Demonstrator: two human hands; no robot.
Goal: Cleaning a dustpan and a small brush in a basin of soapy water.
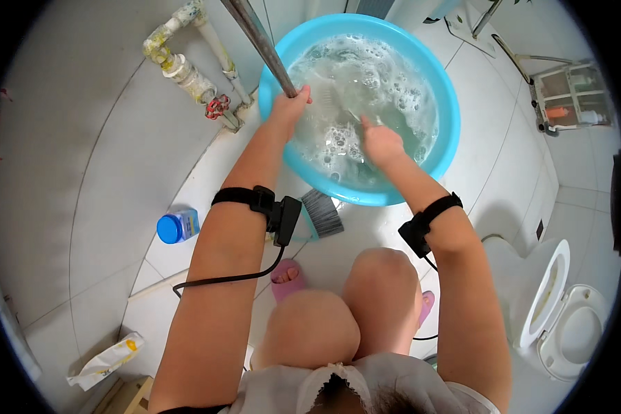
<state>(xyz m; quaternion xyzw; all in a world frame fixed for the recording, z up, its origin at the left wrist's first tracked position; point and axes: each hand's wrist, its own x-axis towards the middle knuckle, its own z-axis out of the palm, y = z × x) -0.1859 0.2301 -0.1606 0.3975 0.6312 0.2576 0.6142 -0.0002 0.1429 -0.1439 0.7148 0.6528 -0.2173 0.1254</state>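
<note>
A large light-blue basin (450, 121) full of soapy water (421, 131) stands on the floor in front of me. My left hand (291, 109), at the basin's left rim, is closed round a long metal pole (259, 41) that slants up and away to the far left. Over the middle of the water, my right hand (383, 143) has its fingers closed at the surface. A small pale edge shows by its fingertips; what it belongs to is hidden by suds. To the left of those fingers, a pale ribbed shape (329, 99) shows dimly through the water.
A broom head (322, 212) with grey bristles lies by the basin's near side. A blue-lidded jar (178, 226) stands left of my forearm. Pipes with a red valve (218, 107) run along the left wall. A toilet (541, 293) is at right, a wire rack (574, 96) far right.
</note>
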